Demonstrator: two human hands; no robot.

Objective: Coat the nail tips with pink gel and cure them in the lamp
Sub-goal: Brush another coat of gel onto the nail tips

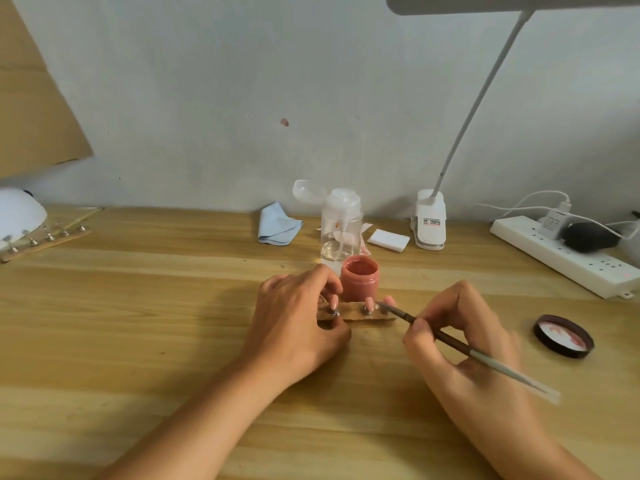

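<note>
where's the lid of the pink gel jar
Head view: the lid lies inside-up at the right of the table, right of the right hand and in front of the power strip.

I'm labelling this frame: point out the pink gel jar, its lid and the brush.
pink gel jar (pixel 359 285): head view, on its front wall.
lid (pixel 563 336): head view, on its pale inner face.
brush (pixel 450 341): head view, on its dark handle.

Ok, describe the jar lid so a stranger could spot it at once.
Start at the white power strip on the right of the table. Nearer the person, right of the right hand, lies the lid: round, dark-rimmed, upturned, its white lining smeared pink.
</note>
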